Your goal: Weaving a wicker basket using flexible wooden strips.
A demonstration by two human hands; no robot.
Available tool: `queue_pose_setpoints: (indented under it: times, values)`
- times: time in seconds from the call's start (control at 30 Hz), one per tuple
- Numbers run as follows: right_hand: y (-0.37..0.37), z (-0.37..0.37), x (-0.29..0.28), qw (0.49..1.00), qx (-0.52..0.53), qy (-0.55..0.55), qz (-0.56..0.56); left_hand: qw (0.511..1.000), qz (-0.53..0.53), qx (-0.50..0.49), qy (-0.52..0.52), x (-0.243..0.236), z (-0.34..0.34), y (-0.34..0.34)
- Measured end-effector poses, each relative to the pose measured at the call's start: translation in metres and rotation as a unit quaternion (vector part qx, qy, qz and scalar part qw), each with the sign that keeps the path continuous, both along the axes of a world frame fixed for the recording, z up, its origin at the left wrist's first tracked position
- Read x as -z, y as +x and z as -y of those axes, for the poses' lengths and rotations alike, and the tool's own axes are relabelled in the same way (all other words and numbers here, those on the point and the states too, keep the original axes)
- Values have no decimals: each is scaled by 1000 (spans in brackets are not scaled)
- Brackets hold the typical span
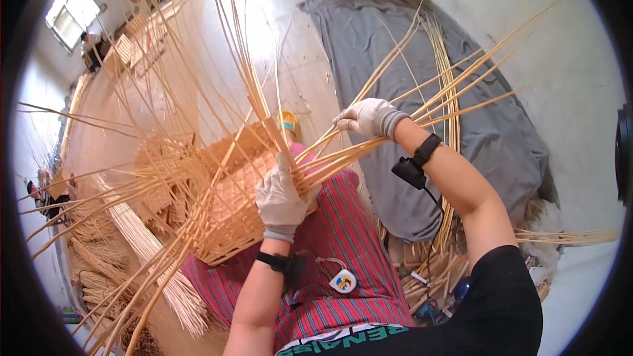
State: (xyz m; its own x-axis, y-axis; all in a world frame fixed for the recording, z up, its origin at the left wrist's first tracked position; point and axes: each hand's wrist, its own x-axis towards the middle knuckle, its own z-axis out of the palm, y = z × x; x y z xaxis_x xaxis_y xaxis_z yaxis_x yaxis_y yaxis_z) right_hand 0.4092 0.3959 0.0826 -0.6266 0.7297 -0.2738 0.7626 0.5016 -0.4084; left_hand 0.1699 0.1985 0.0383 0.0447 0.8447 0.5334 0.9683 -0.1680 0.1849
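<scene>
A half-woven wicker basket point(239, 191) rests tilted across my lap, with long pale rods fanning out from its corners. My left hand point(282, 199), in a white glove, grips the basket's near right corner, its thumb pointing up along the wall. Out to the right, my right hand point(368, 118), gloved too, is closed on some of the long willow rods point(330, 137) that stick out of that corner. More rods point(461, 86) from the bunch pass beneath my right wrist and spread toward the upper right. The fingertips of my right hand are partly hidden.
A red striped cloth point(349, 237) covers my lap, with a white tape measure point(343, 281) on it. Bundled rods point(155, 257) lie on the floor at left. A grey sheet point(389, 46) spreads at right. Behind the basket stands a yellow container point(288, 124). Another person point(92, 49) sits far left.
</scene>
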Motion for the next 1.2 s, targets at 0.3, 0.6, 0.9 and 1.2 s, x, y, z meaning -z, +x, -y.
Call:
queue_pose_setpoints:
  times: [0.3, 0.6, 0.9, 1.2]
  values:
    - [-8, 30, -25, 979, -31, 191, 69, 999, -16, -23, -46, 1, 4, -10]
    - [-111, 151, -95, 685, -547, 446, -183, 994, 31, -46, -95, 32, 5, -7]
    - [-131, 79, -29, 931, 154, 79, -322, 662, 742, 86, 58, -18, 45, -44]
    - [-155, 108, -26, 992, 122, 17, -41, 742, 663, -94, 45, -44, 6, -114]
